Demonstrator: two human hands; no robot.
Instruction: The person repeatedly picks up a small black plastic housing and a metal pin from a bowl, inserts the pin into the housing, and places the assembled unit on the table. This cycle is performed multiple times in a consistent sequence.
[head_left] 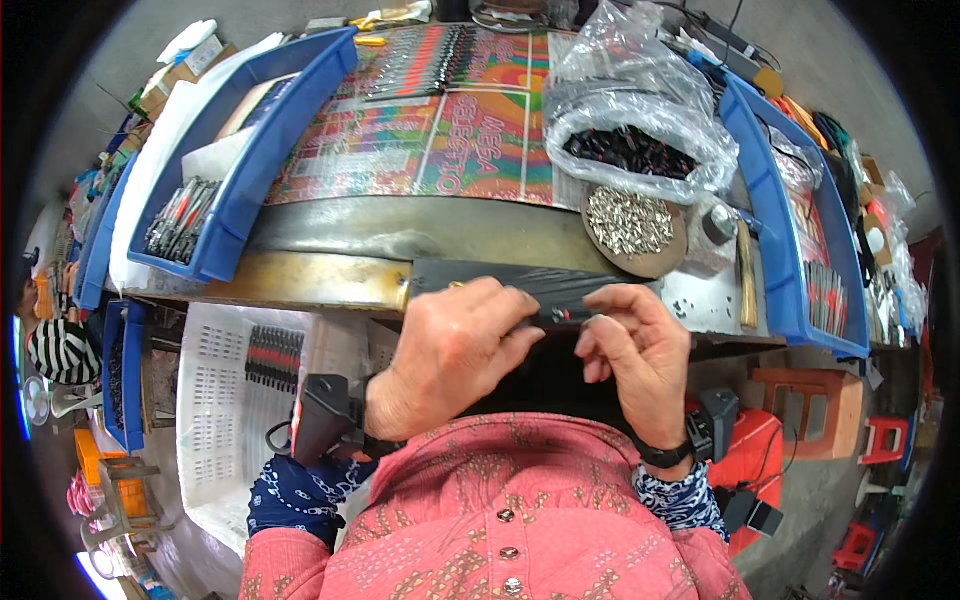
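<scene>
My left hand [455, 345] is closed, thumb and fingertips pressed together at the near edge of the bench. From those fingertips juts a small black piece with a red spot [558, 315], mostly hidden. My right hand [640, 350] is curled beside it, thumb and forefinger pinched close to the piece; what lies between them is too small to make out. Under both hands runs a black cover strip [455, 278] along the bench edge. A round dish [655, 265] of small silver metal parts stands just beyond my right hand. Behind it, a clear plastic bag [640, 115] lies open, full of black parts.
Blue trays [262, 130] [790, 235] with slim black-and-red tools flank the bench. More such tools [425, 62] lie in a row on the colourful printed sheet [380, 150]. A brush [746, 275] is at right. Below left stands a white crate [215, 400] with similar tools.
</scene>
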